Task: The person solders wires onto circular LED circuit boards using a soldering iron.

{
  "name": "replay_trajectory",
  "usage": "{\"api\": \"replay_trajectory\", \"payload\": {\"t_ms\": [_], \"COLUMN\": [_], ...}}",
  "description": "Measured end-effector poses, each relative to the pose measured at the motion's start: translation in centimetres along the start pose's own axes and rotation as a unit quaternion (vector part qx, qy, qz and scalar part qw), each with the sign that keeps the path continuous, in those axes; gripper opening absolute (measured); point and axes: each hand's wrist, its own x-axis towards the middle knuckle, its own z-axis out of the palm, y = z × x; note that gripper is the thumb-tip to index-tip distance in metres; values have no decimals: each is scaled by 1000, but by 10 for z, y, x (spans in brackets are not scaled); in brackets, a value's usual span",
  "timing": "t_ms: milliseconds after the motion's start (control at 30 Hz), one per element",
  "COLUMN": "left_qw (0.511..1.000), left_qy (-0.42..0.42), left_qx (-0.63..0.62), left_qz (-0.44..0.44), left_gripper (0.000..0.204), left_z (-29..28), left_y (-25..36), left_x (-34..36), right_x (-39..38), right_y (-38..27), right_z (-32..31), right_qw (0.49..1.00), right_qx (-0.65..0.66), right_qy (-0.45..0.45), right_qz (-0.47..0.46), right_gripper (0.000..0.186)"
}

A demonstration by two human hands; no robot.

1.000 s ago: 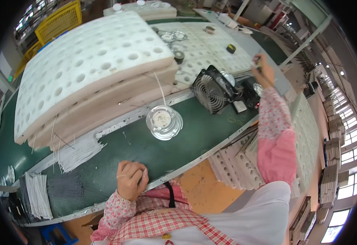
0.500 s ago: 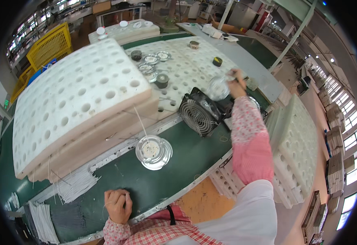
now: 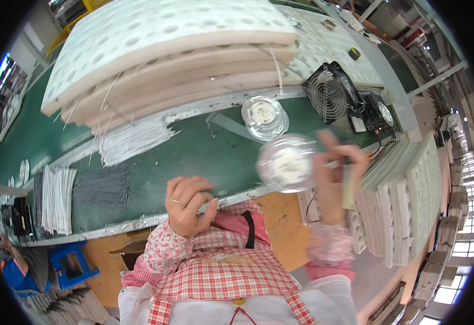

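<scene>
My right hand (image 3: 335,176), smeared by motion, grips a clear round disc (image 3: 287,164) with a pale centre by its right edge. The disc is held above the bench's front edge. Something dark shows between the fingers, too blurred to name. Just behind, another clear disc (image 3: 265,117) with a white dotted centre lies on the green bench top (image 3: 193,157). My left hand (image 3: 189,205) is at the front edge, its fingers loosely bent and apart, with nothing visible in it. A thin pale band crosses one finger.
Stacked white foam slabs (image 3: 177,40) with holes stand at the back left. White strips (image 3: 131,138) and dark strips (image 3: 104,187) lie on the bench. A black fan (image 3: 329,93) stands at the back right. More foam slabs (image 3: 405,200) rise at the right. A person (image 3: 25,265) is at lower left.
My right hand has come back from near the fan toward me with the clear disc. My left hand has loosened its fingers. The view has tilted down and shifted left.
</scene>
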Motion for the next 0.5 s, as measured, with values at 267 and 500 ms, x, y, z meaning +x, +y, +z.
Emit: {"api": "replay_trajectory", "payload": {"t_ms": [267,500], "left_qw": [979,981], "left_qy": [-148,-164], "left_qx": [133,104], "left_qz": [-51,-17], "left_gripper": [52,28], "left_z": [7,5], "left_y": [-25,-17], "left_x": [-47,-31], "right_x": [-61,-92], "right_y": [-2,-1], "right_z": [43,-15], "right_qw": [964,959], "right_qx": [-175,-173], "right_qy": [-104,-218], "right_qz": [-170,-48], "right_gripper": [38,41]}}
